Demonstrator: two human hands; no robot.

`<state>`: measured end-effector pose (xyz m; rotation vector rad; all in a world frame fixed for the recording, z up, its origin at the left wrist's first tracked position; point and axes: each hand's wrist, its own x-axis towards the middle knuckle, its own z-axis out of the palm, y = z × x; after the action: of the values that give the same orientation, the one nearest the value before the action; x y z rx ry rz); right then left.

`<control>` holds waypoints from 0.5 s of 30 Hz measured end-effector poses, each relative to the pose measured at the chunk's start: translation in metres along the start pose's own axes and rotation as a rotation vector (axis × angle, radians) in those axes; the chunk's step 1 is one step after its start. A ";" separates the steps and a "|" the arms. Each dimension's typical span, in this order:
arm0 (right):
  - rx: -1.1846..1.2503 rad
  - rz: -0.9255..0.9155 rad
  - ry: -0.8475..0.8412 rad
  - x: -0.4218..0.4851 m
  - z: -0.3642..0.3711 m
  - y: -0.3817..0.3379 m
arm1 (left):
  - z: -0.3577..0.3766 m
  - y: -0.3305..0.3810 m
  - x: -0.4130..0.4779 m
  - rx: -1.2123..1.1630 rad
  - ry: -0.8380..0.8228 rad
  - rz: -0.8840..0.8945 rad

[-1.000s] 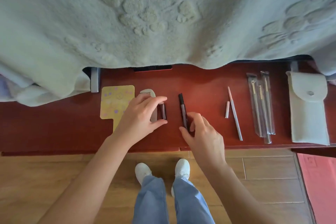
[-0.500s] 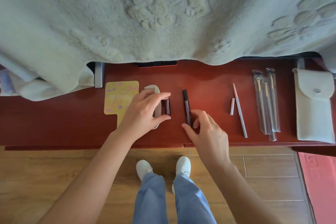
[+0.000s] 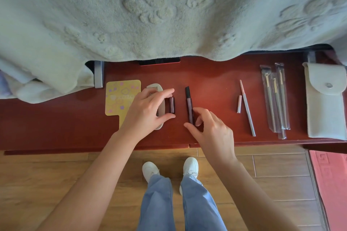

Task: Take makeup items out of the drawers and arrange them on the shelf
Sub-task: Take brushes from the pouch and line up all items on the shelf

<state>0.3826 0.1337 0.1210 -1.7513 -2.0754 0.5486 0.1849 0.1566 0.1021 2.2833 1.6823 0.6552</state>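
On the red-brown shelf (image 3: pixel 216 78) lie a yellow card (image 3: pixel 122 97), a pale comb (image 3: pixel 154 87), a short dark cap (image 3: pixel 172 105) and a long dark makeup pen (image 3: pixel 189 107). My left hand (image 3: pixel 146 112) rests over the comb. Its forefinger and thumb bracket the cap's two ends with a small gap at the top. The thumb and forefinger of my right hand (image 3: pixel 212 133) pinch the near end of the dark pen, which lies flat.
Further right lie a thin pink pencil (image 3: pixel 247 112) with its cap (image 3: pixel 239 104) beside it, bagged brushes (image 3: pixel 275 99) and a pale snap pouch (image 3: pixel 326 107). A pale fleece blanket (image 3: pixel 150 15) overhangs the shelf's back. A red mat (image 3: pixel 332 184) lies on the wooden floor.
Both hands stay on the same items. The left forefinger has lifted slightly off the cap's far end. The view has shifted a little.
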 end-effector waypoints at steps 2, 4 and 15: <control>0.009 0.000 -0.002 0.001 0.001 -0.001 | 0.000 0.000 0.000 -0.004 0.004 0.001; 0.017 0.007 -0.005 0.002 0.001 -0.001 | 0.000 0.001 0.000 -0.011 0.003 0.001; 0.086 0.176 0.097 -0.012 -0.041 0.029 | -0.013 0.022 0.009 -0.053 0.069 0.090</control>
<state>0.4303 0.1286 0.1404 -1.8826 -1.8170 0.5812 0.1995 0.1566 0.1255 2.3356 1.5796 0.7966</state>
